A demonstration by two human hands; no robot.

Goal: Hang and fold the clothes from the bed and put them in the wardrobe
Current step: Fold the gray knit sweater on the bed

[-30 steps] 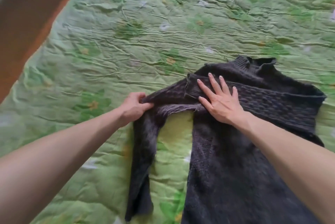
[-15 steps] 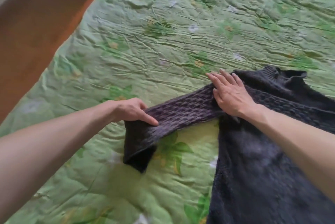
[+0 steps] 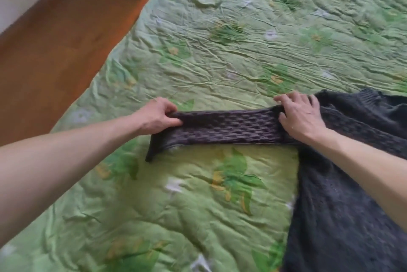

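Dark sweater (image 3: 343, 194) lies on bed (image 3: 220, 40). Left hand (image 3: 157, 118) pinches sleeve (image 3: 222, 130) end; right hand (image 3: 301, 115) grips at the shoulder. Advice: keep sleeve taut, lay flat across chest.

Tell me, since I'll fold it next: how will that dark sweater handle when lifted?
Likely floppy: the sleeve droops past the left hand. Probably stretchy, given its open knit. Unlikely to slide: the sweater looks fuzzy on the quilt.
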